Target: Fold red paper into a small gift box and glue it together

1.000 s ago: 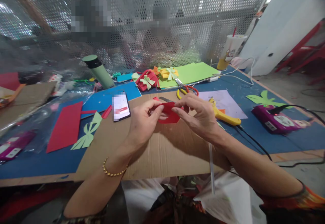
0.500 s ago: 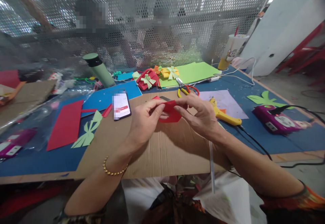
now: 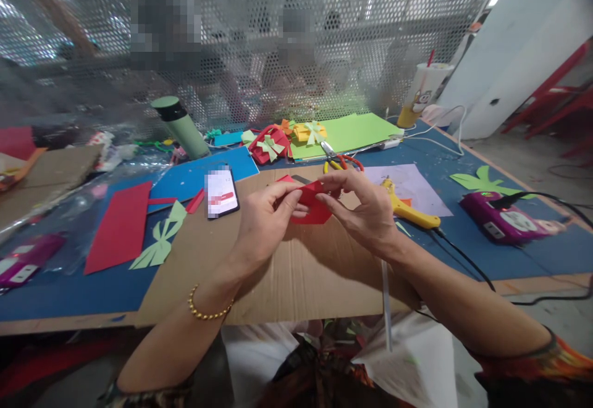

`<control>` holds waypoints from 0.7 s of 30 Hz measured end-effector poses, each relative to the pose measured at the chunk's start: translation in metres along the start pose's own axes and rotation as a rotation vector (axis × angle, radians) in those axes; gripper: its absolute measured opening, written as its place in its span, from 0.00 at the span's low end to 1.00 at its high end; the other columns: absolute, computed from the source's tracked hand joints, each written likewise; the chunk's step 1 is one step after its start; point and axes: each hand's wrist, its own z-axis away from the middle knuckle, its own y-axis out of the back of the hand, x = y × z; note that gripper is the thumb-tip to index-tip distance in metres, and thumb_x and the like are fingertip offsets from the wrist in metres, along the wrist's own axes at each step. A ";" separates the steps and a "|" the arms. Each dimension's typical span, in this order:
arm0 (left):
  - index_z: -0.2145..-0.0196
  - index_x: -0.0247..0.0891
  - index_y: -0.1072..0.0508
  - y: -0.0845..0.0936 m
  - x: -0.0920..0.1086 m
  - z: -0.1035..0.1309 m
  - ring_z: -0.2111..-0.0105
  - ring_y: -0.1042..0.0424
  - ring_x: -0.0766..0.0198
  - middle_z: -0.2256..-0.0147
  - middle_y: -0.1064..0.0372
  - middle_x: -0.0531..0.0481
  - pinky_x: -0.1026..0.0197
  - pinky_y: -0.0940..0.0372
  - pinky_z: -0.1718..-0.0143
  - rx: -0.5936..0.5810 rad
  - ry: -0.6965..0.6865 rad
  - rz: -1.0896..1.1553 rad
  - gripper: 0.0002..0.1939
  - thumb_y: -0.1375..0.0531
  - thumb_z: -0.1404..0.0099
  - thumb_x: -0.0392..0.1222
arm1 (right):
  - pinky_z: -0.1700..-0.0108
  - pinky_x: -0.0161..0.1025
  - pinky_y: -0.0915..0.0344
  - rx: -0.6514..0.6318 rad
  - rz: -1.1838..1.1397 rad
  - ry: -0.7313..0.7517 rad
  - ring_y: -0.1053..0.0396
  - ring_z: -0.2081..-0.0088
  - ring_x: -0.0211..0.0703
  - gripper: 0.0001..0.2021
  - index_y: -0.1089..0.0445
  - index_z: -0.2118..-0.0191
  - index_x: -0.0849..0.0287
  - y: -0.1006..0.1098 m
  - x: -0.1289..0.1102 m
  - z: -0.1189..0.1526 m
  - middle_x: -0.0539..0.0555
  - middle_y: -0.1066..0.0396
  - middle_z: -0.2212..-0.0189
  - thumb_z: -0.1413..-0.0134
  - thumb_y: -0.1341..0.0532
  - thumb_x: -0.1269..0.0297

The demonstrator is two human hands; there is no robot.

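Observation:
Between my two hands is a small piece of folded red paper (image 3: 319,210), raised a little over a sheet of brown cardboard (image 3: 296,278). My left hand (image 3: 269,210) pinches its left end between thumb and forefinger. On the other end, my right hand (image 3: 364,207) grips the upper right edge with thumb and fingertips. Part of the fold is hidden behind the fingers. Just beyond the right hand lie scissors (image 3: 343,162) with red and yellow handles. A yellow glue gun (image 3: 412,212) rests right of that hand, partly on a pale purple sheet (image 3: 428,189).
A phone (image 3: 222,192) lies left of my hands, near red card (image 3: 119,228) and a pale green paper bow (image 3: 160,238). Finished-looking paper bags (image 3: 267,145), a green bottle (image 3: 180,127) and a drink cup (image 3: 422,90) stand behind. A purple power socket (image 3: 504,218) sits at right.
The right fingers have shifted slightly up and left along the red paper's edge, and the paper has tilted a little. The left hand stays almost still.

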 end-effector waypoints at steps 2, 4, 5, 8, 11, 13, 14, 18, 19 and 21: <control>0.62 0.34 0.18 0.000 0.000 0.000 0.72 0.16 0.60 0.70 0.18 0.47 0.63 0.19 0.67 -0.002 -0.004 -0.008 0.09 0.36 0.33 0.42 | 0.63 0.41 0.32 -0.007 -0.002 0.009 0.25 0.70 0.41 0.08 0.25 0.56 0.54 0.000 0.001 0.000 0.49 0.20 0.66 0.39 0.33 0.72; 0.63 0.34 0.18 0.000 0.000 0.000 0.72 0.16 0.60 0.70 0.18 0.47 0.63 0.19 0.67 -0.006 -0.011 -0.014 0.09 0.36 0.33 0.42 | 0.63 0.41 0.32 -0.023 0.004 0.024 0.25 0.70 0.41 0.07 0.25 0.56 0.55 0.000 0.003 0.001 0.50 0.20 0.66 0.39 0.33 0.71; 0.63 0.34 0.18 0.001 0.000 0.000 0.72 0.16 0.60 0.70 0.18 0.47 0.63 0.19 0.67 -0.009 -0.016 -0.018 0.09 0.36 0.33 0.42 | 0.63 0.41 0.32 -0.031 0.009 0.028 0.25 0.70 0.41 0.07 0.26 0.56 0.55 0.000 0.003 0.001 0.50 0.20 0.66 0.38 0.33 0.71; 0.63 0.34 0.18 0.001 -0.001 0.000 0.72 0.16 0.60 0.68 0.17 0.46 0.63 0.19 0.67 -0.017 -0.031 -0.031 0.09 0.36 0.33 0.42 | 0.62 0.41 0.32 -0.030 0.015 0.016 0.24 0.69 0.41 0.08 0.27 0.54 0.55 0.000 0.003 0.001 0.50 0.20 0.67 0.38 0.33 0.69; 0.63 0.34 0.17 0.002 -0.002 0.000 0.72 0.17 0.61 0.68 0.17 0.47 0.64 0.20 0.68 -0.018 -0.038 -0.054 0.10 0.37 0.32 0.43 | 0.61 0.41 0.31 -0.018 0.000 0.018 0.24 0.69 0.41 0.11 0.28 0.49 0.55 0.000 0.001 0.001 0.49 0.20 0.68 0.36 0.35 0.70; 0.63 0.35 0.17 0.002 -0.003 0.000 0.72 0.17 0.62 0.69 0.17 0.47 0.64 0.20 0.68 -0.021 -0.045 -0.082 0.10 0.37 0.32 0.43 | 0.60 0.41 0.31 -0.016 0.023 0.054 0.24 0.67 0.41 0.11 0.26 0.50 0.54 0.000 0.000 0.000 0.49 0.20 0.66 0.35 0.36 0.72; 0.63 0.35 0.17 0.002 -0.002 0.000 0.72 0.18 0.62 0.69 0.17 0.48 0.64 0.20 0.68 -0.025 -0.049 -0.094 0.10 0.38 0.32 0.43 | 0.60 0.41 0.31 -0.020 0.044 0.080 0.24 0.67 0.41 0.09 0.25 0.51 0.54 0.000 0.000 0.000 0.50 0.19 0.66 0.34 0.37 0.72; 0.62 0.34 0.17 0.003 -0.002 0.000 0.71 0.17 0.62 0.68 0.17 0.47 0.63 0.20 0.67 -0.034 -0.045 -0.107 0.11 0.38 0.31 0.42 | 0.61 0.42 0.30 -0.057 0.106 0.137 0.24 0.66 0.43 0.08 0.22 0.53 0.56 0.001 0.002 0.000 0.53 0.19 0.66 0.32 0.38 0.71; 0.62 0.34 0.17 0.003 -0.002 0.000 0.71 0.17 0.62 0.67 0.17 0.47 0.63 0.20 0.67 -0.032 -0.039 -0.104 0.11 0.38 0.31 0.42 | 0.61 0.42 0.30 -0.058 0.109 0.135 0.24 0.66 0.44 0.08 0.21 0.53 0.56 0.001 0.002 0.001 0.54 0.19 0.66 0.32 0.38 0.71; 0.61 0.34 0.17 0.003 -0.002 0.000 0.71 0.17 0.62 0.67 0.17 0.48 0.63 0.20 0.67 -0.024 -0.032 -0.099 0.10 0.38 0.31 0.42 | 0.60 0.43 0.30 -0.058 0.110 0.116 0.24 0.66 0.44 0.09 0.22 0.52 0.56 0.001 0.003 0.001 0.54 0.19 0.65 0.33 0.37 0.71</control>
